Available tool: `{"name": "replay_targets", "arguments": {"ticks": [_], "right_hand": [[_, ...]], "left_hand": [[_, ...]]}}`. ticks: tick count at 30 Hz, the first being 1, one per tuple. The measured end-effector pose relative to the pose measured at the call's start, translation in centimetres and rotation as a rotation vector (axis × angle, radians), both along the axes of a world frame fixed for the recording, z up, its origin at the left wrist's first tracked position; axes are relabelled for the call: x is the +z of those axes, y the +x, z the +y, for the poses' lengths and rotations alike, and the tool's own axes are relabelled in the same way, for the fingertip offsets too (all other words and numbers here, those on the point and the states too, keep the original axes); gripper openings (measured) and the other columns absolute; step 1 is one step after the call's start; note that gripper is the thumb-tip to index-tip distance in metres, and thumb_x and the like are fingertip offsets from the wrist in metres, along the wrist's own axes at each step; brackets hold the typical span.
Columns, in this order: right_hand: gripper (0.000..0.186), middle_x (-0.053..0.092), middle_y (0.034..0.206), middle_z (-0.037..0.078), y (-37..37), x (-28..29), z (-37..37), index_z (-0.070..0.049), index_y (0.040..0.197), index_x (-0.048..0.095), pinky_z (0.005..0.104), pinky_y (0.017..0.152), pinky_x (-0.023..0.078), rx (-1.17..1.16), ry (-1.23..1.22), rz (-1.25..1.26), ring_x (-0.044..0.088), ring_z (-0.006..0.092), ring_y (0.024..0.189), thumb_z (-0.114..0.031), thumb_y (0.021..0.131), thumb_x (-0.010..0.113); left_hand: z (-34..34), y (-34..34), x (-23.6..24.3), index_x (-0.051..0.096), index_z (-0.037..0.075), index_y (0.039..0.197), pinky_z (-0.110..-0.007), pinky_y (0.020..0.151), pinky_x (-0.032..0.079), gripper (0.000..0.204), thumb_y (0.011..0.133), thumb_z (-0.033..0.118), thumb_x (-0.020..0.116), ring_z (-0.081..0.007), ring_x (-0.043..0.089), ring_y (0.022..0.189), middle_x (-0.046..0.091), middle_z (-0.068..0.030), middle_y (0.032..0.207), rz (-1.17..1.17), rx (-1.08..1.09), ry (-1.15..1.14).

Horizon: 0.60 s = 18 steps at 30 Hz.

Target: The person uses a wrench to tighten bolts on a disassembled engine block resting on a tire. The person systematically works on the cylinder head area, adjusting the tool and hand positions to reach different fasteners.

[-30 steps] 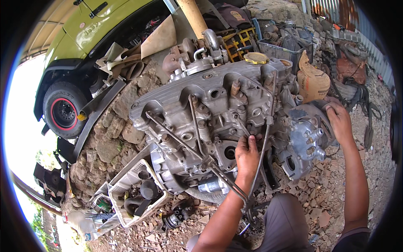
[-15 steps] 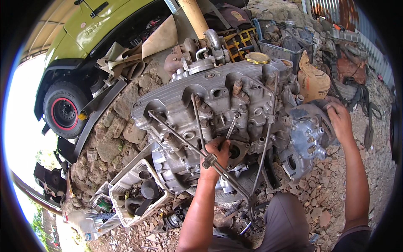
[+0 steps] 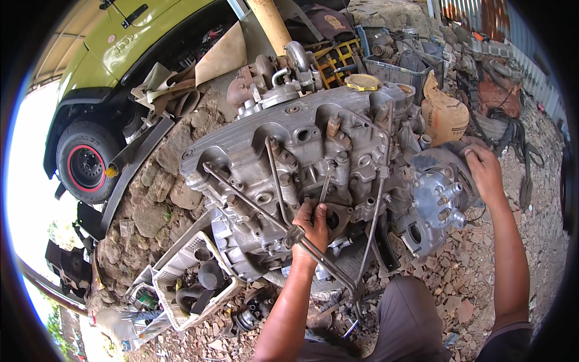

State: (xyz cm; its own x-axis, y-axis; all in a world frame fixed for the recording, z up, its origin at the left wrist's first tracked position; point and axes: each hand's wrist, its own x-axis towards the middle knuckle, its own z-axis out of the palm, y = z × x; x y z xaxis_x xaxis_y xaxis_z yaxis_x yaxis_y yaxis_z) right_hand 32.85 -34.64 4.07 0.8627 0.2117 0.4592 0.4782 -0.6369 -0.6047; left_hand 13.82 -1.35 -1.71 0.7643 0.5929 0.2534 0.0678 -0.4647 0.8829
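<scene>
A large grey engine block [image 3: 283, 142] lies in front of me. Low on its near side, my left hand [image 3: 310, 224] has its fingers closed on a slim metal wrench [image 3: 326, 184]. The wrench points up the engine side, its far end against the block near a bolt; whether it sits on a fastener I cannot tell. Thin steel fuel pipes [image 3: 313, 247] cross in front of that wrist. At the engine's right end, my right hand [image 3: 482, 169] grips the rim of a dark rounded housing [image 3: 443, 160], beside a grey pump-like part [image 3: 435, 199]. Its fingertips are partly hidden.
A white plastic basket [image 3: 175, 301] with parts stands left of my legs. Beyond the engine are a turbocharger [image 3: 277, 90], a brown paper sack [image 3: 443, 114] and a dark crate [image 3: 398, 71]. A green vehicle [image 3: 90, 66] stands far left. Broken stone covers the ground [image 3: 464, 289].
The whole view has shifted slightly, so the engine appears a little further left. Both hands keep their holds, the left on the wrench and the right on the housing rim.
</scene>
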Motion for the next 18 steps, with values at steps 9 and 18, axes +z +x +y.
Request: {"name": "replay_targets", "arguments": {"ticks": [9,18], "right_hand": [[0.029,0.063,0.116,0.020,-0.3,0.4,0.1,0.007,0.093,0.064,0.0351,0.098,0.040,0.002,0.026,-0.002,0.057,0.0318,0.114,-0.019,0.091,0.050],[0.031,0.062,0.120,0.021,0.0,0.3,-0.3,0.005,0.097,0.066,0.0379,0.099,0.040,-0.005,0.001,0.065,0.055,0.0352,0.117,-0.021,0.091,0.050]], "left_hand": [[-0.7,0.1,0.8,0.062,0.001,0.105,-0.020,0.050,0.041,0.023,0.099,0.023,0.055,-0.0058,0.053,0.056,0.067,-0.0027,0.083,-0.015,-0.101,-0.306],[-1.0,0.2,1.6,0.057,0.004,0.112,-0.020,0.053,0.045,0.024,0.100,0.025,0.053,-0.0094,0.064,0.071,0.068,-0.0041,0.098,0.044,-0.190,-0.489]]}}
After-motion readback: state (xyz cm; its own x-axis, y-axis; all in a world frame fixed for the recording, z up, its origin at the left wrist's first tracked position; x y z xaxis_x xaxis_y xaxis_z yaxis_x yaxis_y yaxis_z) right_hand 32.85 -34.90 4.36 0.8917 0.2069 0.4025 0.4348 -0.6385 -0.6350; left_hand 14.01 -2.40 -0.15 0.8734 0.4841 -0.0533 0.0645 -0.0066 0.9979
